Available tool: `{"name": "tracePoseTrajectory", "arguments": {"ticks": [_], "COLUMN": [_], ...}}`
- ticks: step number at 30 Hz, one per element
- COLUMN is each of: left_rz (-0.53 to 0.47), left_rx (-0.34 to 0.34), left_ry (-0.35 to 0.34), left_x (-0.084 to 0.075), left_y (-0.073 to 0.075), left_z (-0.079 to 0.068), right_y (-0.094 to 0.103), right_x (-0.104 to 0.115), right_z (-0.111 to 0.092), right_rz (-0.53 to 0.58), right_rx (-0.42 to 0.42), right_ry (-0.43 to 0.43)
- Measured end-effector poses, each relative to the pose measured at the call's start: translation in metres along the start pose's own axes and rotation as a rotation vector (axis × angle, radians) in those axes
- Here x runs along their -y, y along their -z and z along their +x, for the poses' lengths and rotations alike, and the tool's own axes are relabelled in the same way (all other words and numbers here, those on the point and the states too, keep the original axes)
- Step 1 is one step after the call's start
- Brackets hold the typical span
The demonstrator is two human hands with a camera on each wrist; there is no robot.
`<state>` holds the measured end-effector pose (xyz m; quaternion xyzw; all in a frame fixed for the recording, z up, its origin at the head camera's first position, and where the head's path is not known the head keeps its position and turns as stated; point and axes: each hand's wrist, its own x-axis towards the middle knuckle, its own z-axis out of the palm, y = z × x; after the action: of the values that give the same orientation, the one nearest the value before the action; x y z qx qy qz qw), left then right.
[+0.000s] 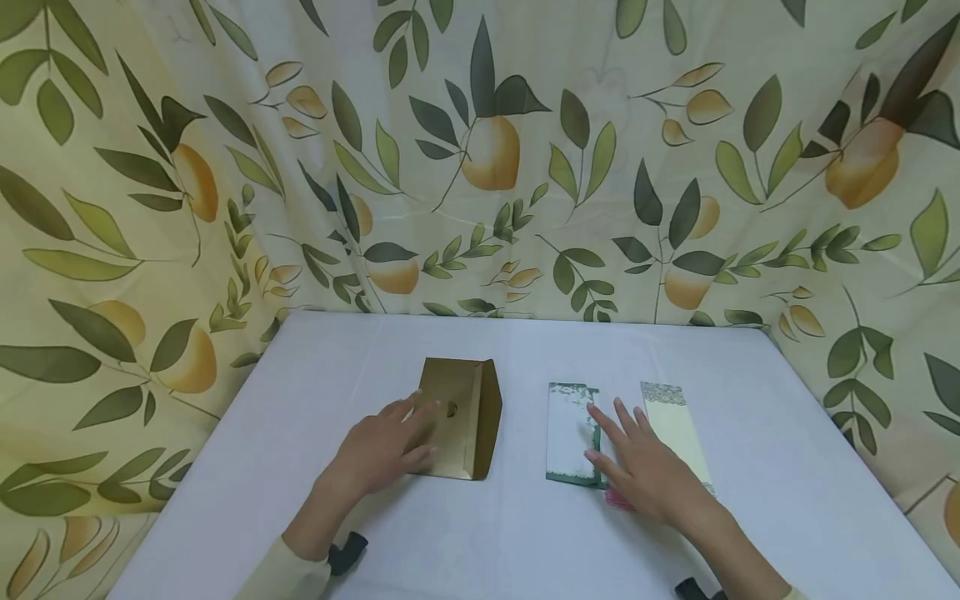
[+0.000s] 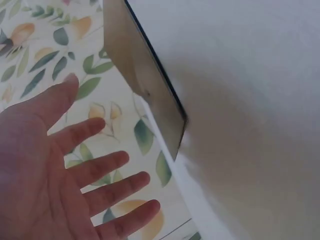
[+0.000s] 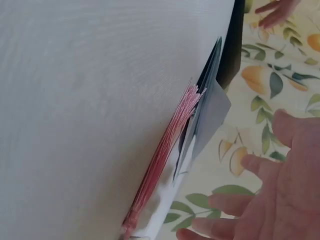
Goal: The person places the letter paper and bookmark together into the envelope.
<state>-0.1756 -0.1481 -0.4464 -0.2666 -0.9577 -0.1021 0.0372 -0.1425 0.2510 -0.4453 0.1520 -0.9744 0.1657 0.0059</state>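
A gold envelope (image 1: 453,425) lies on the white table with its flap raised along the right side. My left hand (image 1: 384,446) hovers over its left part, fingers spread; in the left wrist view the open palm (image 2: 45,165) shows nothing in it. Right of the envelope lies a white card with green leafy borders (image 1: 570,433). My right hand (image 1: 648,462) is spread above its right edge, and the right wrist view shows that palm (image 3: 280,195) bare too. A pink tassel (image 3: 167,150) pokes out beside the card, mostly hidden under the hand in the head view.
A pale yellow strip with a grey patterned end (image 1: 671,417) lies right of the card, partly behind my right hand. The white table (image 1: 360,358) ends against a curtain printed with leaves and oranges (image 1: 495,233).
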Motion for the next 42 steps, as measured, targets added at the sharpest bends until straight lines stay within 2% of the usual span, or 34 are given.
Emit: {"name": "tracePoseTrajectory", "arguments": {"ticks": [7,14,18,28,37,42], "left_rz": [-0.15,-0.218,-0.234,-0.2,-0.28,-0.279], "left_rx": [-0.017,-0.029,-0.033,-0.077,-0.083,-0.038], "left_ry": [0.066,0.12,0.139,0.1,0.113,0.148], "left_x": [0.0,-0.009,-0.013,-0.021,-0.033,-0.035], "left_y": [-0.011,-0.015,-0.017,-0.019,-0.018,-0.017], "left_z": [0.011,0.017,0.021,0.04,0.058,0.063], "right_y": [-0.001,-0.002,-0.002,0.003,0.004,0.006], "right_x": [0.003,0.005,0.006,0.008,0.012,0.013], "right_z": [0.008,0.01,0.011,0.02,0.028,0.031], "right_rz": [0.08,0.126,0.132,0.14,0.081,0.083], "right_rx": [0.035,0.075,0.088,0.138,0.176,0.187], "right_ry": [-0.064,-0.084,-0.093,-0.165,-0.193,-0.197]}}
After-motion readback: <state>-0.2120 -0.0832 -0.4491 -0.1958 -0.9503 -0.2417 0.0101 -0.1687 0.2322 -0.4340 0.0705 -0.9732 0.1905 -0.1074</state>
